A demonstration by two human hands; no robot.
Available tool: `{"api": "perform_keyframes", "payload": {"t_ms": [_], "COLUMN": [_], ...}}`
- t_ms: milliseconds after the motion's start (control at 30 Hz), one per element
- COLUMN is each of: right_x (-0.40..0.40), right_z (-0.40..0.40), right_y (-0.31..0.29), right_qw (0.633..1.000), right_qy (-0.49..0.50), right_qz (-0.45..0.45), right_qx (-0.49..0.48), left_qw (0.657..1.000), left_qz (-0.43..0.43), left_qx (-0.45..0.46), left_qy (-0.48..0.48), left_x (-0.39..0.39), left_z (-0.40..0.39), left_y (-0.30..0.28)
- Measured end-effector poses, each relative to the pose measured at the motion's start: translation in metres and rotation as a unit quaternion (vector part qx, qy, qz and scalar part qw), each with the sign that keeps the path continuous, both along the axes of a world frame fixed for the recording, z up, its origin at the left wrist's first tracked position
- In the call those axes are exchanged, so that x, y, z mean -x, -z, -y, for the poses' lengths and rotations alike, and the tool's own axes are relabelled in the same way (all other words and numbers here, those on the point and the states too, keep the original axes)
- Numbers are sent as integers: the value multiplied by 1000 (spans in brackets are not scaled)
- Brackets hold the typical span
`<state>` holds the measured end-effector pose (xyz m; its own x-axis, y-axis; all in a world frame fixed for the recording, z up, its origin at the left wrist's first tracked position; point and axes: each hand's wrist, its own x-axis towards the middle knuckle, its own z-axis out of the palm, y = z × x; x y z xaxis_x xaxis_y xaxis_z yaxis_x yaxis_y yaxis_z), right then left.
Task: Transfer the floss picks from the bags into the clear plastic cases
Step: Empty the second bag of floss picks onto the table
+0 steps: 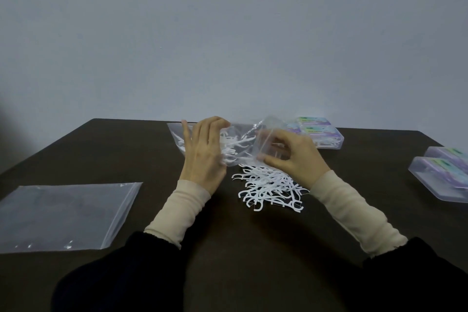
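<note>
Both my forearms reach forward over the dark desk (pixel 126 149), cream cuffs showing past black sleeves. My left hand (pixel 202 152) is held edge-up, back toward me, fingers fairly straight and spread, their tips pressing against a clear bag (pixel 235 144) at mid-desk; I cannot tell whether the thumb pinches the film. My right hand (pixel 291 157) is just right of it, fingers curled and thumb opposed, gripping an open clear case (pixel 271 139) that is tilted up on its edge against the bag's right side.

A few white picks (pixel 231 145) are inside the bag, right by my left fingertips. A larger loose heap of picks (pixel 271 187) lies on the desk just nearer to me, between my two wrists and partly under my right hand.

An empty flat bag (pixel 63 215) lies on the near left, well apart from my hands. Two closed cases with coloured labels (pixel 321 134) sit at the far right, just beyond the one I hold, and two more cases (pixel 445 175) lie at the right edge.
</note>
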<state>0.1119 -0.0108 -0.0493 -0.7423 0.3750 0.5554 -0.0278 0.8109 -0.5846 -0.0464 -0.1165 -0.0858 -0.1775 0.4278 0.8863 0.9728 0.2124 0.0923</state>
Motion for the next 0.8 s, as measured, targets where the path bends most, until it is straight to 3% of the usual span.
{"api": "perform_keyframes", "payload": {"t_ms": [233, 333, 800], "right_x": [5, 4, 14], "right_z": [-4, -5, 1], "right_y": [8, 13, 23], "right_qw": [989, 986, 997], "right_qy": [-2, -17, 7], "right_qz": [102, 98, 47], "right_qx": [-110, -133, -58], "left_qw": [1000, 1000, 998], "left_qz": [6, 1, 22], "left_qx": [10, 10, 5], "left_qy": [23, 24, 51], "left_x": [-8, -9, -19], "left_z": [0, -1, 0], "left_y": [0, 0, 0]}}
